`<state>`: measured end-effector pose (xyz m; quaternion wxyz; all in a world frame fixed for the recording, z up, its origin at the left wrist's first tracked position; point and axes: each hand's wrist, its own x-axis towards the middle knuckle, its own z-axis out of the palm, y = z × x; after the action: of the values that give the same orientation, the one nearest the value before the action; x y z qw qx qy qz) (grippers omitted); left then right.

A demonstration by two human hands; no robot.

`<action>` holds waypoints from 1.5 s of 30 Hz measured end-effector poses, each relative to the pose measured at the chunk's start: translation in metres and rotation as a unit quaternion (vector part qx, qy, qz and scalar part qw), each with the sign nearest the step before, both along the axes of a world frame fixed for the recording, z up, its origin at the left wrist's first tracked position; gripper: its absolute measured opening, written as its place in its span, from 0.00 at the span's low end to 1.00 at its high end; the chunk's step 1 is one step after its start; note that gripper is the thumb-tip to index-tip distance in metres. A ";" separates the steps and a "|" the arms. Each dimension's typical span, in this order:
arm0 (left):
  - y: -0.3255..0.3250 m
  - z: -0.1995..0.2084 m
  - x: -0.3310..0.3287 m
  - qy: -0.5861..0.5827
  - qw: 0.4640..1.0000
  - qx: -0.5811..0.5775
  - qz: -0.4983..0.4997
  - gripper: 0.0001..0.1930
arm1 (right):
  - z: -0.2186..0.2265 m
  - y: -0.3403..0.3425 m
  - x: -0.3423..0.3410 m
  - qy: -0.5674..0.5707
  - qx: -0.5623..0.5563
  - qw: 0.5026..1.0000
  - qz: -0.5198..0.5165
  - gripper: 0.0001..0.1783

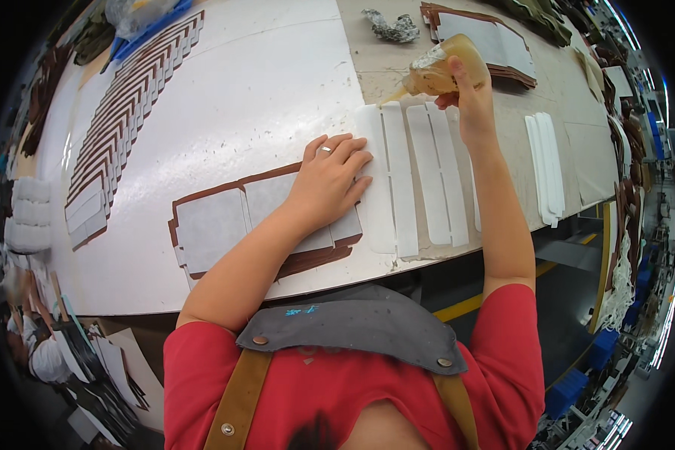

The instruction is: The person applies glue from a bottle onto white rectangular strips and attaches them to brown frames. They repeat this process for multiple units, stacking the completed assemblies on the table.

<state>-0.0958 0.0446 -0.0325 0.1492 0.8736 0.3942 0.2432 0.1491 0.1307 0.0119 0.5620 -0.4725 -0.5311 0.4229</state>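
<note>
My right hand (472, 101) is wrapped round a tilted, clear squeeze bottle (433, 73) with amber liquid in it. The bottle's nozzle points down and left, at the far end of a pair of long white strips (402, 180). Fingers a little apart, my left hand (330, 176) lies flat over the right end of a brown-edged panel with pale grey backing (211, 225), its fingertips beside the nearest white strip. A ring shows on one finger. Another pair of white strips (436, 172) lies to the right, and part of a further strip is hidden behind my right forearm.
Overlapping brown-and-grey pieces (131, 124) run in a long row on the table's left (277, 82). Stacked panels (495, 45) and crumpled plastic (392, 27) are at the far right. A bundle of white strips (545, 169) lies right of my forearm. The table's near edge borders my apron.
</note>
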 end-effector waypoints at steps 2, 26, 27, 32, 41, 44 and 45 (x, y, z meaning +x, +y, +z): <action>0.000 0.000 0.000 0.000 1.000 0.001 0.000 0.13 | -0.001 0.003 -0.001 -0.005 0.004 1.000 0.001 0.26; 0.000 0.002 0.002 0.015 1.000 0.012 0.005 0.13 | -0.003 -0.106 -0.001 0.010 -0.087 0.996 -0.018 0.29; 0.000 0.002 0.002 0.016 1.000 0.012 0.004 0.13 | -0.004 -0.113 -0.002 0.012 -0.092 0.995 -0.020 0.28; 0.000 0.001 0.002 0.024 1.000 0.012 0.005 0.13 | -0.006 -0.146 -0.002 0.026 -0.126 0.992 -0.013 0.28; 0.001 0.001 0.002 0.024 1.000 0.008 0.004 0.13 | 0.000 -0.098 0.006 0.178 -0.054 0.980 -0.069 0.32; 0.001 0.002 0.001 0.015 1.000 0.002 0.001 0.13 | 0.007 -0.055 0.004 0.038 0.018 0.997 -0.067 0.31; 0.001 0.002 0.001 0.015 1.000 0.002 0.003 0.13 | 0.005 -0.043 0.005 0.021 0.021 0.998 -0.060 0.30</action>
<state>-0.0947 0.0456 -0.0306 0.1409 0.8762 0.3987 0.2310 0.1538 0.0881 0.0169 0.6071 -0.4831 -0.4983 0.3870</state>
